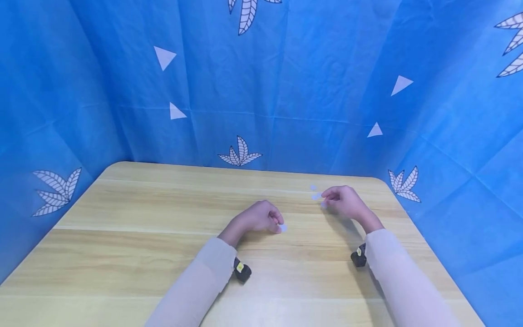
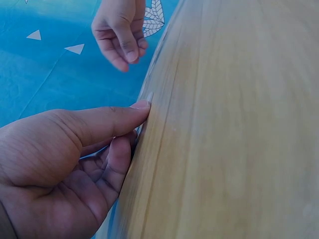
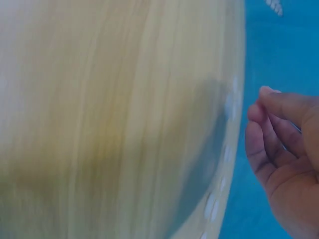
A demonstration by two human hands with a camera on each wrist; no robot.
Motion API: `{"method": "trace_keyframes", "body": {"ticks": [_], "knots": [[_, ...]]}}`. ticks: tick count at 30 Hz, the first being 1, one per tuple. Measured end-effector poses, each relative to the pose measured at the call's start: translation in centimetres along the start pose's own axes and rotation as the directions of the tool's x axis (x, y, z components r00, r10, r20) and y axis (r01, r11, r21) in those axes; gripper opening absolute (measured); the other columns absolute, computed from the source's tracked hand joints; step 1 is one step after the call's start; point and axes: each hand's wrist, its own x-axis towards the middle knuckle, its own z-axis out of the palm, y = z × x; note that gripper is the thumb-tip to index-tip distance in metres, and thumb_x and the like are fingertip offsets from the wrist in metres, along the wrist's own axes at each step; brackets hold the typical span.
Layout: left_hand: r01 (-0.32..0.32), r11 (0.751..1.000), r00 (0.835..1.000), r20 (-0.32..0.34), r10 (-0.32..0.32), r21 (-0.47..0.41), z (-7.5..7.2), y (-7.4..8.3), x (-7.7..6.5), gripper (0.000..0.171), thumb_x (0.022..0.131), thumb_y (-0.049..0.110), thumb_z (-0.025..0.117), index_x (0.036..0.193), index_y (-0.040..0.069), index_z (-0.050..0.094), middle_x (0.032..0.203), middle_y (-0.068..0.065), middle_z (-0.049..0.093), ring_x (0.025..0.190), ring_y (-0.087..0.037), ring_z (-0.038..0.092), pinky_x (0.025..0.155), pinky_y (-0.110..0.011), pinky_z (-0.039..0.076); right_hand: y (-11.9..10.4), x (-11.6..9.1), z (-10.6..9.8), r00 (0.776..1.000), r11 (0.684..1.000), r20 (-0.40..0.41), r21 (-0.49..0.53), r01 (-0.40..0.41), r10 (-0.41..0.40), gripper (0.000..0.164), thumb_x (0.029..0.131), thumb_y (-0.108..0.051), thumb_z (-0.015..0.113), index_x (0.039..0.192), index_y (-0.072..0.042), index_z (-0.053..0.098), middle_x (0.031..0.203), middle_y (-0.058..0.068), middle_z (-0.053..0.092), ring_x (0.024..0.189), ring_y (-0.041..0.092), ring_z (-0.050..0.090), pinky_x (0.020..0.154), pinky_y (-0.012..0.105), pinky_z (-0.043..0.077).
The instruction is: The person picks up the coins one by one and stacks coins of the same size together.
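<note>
My left hand (image 1: 261, 216) is low over the middle of the table, pinching a small, flat white piece (image 1: 283, 227) at its fingertips. In the left wrist view a thin pale edge of that piece (image 2: 150, 97) sticks out past the thumb tip, close over the wood. Further right and back, my right hand (image 1: 345, 201) hovers above the table with loosely curled fingers, and nothing shows between them in the right wrist view. Beside its fingertips lie a white strip (image 1: 316, 196), a small pale piece (image 1: 323, 205) and a small roundish piece (image 1: 313, 187).
The wooden table (image 1: 163, 254) has rounded far corners. A blue cloth (image 1: 286, 81) with white leaf and triangle prints hangs behind and along both sides. Several white pieces (image 3: 212, 205) appear in a blurred row toward the table's edge in the right wrist view.
</note>
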Motion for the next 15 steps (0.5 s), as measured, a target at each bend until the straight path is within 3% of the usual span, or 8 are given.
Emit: {"method": "trace_keyframes", "body": {"ticks": [5, 15], "knots": [[-0.005, 1.000, 1.000, 0.001, 0.005, 0.005, -0.1, 0.1, -0.1, 0.014, 0.082, 0.011, 0.086, 0.092, 0.015, 0.077, 0.086, 0.003, 0.069, 0.083, -0.015, 0.060, 0.080, -0.031, 0.050, 1.0, 0.1, -0.4, 0.999, 0.999, 0.001, -0.019, -0.040, 0.040, 0.020, 0.095, 0.000, 0.066, 0.113, 0.007, 0.070, 0.103, 0.018, 0.073, 0.099, 0.034, 0.069, 0.092, 0.050, 0.055], [0.003, 1.000, 1.000, 0.003, -0.003, -0.004, -0.1, 0.2, 0.0, 0.015, 0.082, 0.010, 0.086, 0.092, 0.014, 0.077, 0.085, 0.002, 0.069, 0.083, -0.015, 0.059, 0.080, -0.031, 0.050, 1.8, 0.6, -0.5, 0.993, 0.993, 0.078, -0.076, -0.087, 0.093, 0.024, 0.095, -0.013, 0.074, 0.113, 0.003, 0.072, 0.104, 0.013, 0.074, 0.101, 0.030, 0.068, 0.092, 0.049, 0.054]]}}
